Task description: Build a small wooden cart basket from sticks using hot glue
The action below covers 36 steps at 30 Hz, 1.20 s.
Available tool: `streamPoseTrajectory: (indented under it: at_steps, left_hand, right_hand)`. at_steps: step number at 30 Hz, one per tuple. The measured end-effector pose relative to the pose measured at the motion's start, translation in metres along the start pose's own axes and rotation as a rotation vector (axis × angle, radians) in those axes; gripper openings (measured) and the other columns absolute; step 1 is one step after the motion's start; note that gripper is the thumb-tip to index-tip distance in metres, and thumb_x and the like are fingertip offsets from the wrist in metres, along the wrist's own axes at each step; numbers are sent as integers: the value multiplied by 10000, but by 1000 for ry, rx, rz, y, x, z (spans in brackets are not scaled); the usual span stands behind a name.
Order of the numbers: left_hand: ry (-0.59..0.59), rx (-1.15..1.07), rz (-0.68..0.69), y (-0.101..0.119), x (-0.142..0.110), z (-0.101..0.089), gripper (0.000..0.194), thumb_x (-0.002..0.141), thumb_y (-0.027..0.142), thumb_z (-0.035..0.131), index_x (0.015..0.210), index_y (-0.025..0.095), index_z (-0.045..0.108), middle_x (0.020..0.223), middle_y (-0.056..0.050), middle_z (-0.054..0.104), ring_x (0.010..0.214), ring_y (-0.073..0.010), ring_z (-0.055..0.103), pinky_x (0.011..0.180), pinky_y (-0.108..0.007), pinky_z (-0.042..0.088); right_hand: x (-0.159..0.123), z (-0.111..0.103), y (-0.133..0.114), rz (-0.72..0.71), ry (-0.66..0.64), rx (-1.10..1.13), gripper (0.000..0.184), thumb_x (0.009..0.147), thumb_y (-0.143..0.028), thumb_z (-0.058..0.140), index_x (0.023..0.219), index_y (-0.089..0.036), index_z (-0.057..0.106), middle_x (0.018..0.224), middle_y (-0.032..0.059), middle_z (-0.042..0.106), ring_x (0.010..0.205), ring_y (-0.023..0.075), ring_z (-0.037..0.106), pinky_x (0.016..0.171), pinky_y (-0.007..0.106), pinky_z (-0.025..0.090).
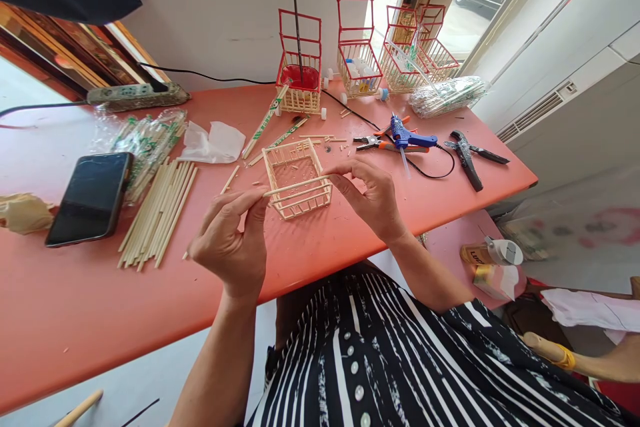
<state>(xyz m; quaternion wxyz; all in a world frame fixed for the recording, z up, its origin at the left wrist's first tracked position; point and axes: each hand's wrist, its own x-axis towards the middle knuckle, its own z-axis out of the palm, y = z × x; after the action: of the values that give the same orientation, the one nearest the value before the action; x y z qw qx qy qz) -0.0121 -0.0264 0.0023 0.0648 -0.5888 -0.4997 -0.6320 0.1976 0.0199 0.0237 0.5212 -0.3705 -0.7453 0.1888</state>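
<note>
A thin wooden stick (pixel 296 185) spans the gap between my two hands, held at both ends. My left hand (pixel 231 240) pinches its left end between thumb and fingers. The right end sits in the pinch of my right hand (pixel 371 201). Just behind and under the stick is a small open basket frame (pixel 306 208) built of wooden sticks, standing on the red table. Whether the stick touches the basket's near rim, I cannot tell. Left of my left hand lies a bundle of loose wooden sticks (pixel 159 213).
A phone (pixel 90 197) and bagged chopsticks (pixel 150 147) lie left. Behind the basket are stick scraps and wrapped chopsticks (pixel 267 119). A blue glue gun (pixel 413 137), pliers (pixel 367 141) and black cutters (pixel 467 160) lie right. Several red-rimmed stick carts (pixel 300 100) stand along the wall.
</note>
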Motion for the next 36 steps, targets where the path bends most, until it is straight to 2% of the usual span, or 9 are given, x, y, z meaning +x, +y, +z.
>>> streamPoseTrajectory:
  at_steps: [7, 14, 21, 27, 36]
  left_hand:
    - [-4, -27, 8, -1, -2, 0, 79, 913, 183, 798, 967, 239, 811, 867, -16, 796, 810, -163, 745, 791, -306, 565]
    - [13, -11, -109, -9, -10, 1, 191, 885, 224, 833, 1071, 249, 799, 920, -11, 799, 849, -184, 756, 805, -336, 583]
    - [-1, -67, 29, -3, -3, 0, 146, 913, 156, 795, 1026, 247, 819, 892, -8, 792, 840, -151, 744, 806, -299, 584]
    - [7, -1, -31, -2, -1, 0, 29, 932, 272, 787, 944, 257, 809, 851, -9, 792, 796, -170, 748, 772, -323, 577]
    - [-10, 4, -30, 0, -1, -1, 47, 930, 229, 781, 933, 263, 813, 842, -5, 794, 801, -175, 755, 770, -332, 594]
  right_hand:
    - [-1, 0, -1, -5, 6, -3, 112, 1024, -281, 687, 1014, -229, 786, 981, 17, 800, 916, 159, 724, 870, 310, 581]
    - [0, 2, -1, -16, 17, 19, 85, 1011, -255, 703, 1002, -231, 785, 966, 7, 796, 892, 152, 718, 874, 307, 582]
    - [1, 2, 0, 5, -1, -19, 130, 1024, -306, 688, 999, -230, 790, 966, 15, 792, 895, 159, 717, 887, 317, 583]
    - [2, 3, -1, -20, 0, -5, 106, 1019, -269, 691, 986, -224, 781, 968, 14, 793, 904, 156, 720, 895, 309, 579]
    - [-1, 4, 0, 42, -2, -17, 135, 1022, -311, 689, 1023, -235, 802, 993, 24, 807, 920, 163, 730, 909, 319, 597]
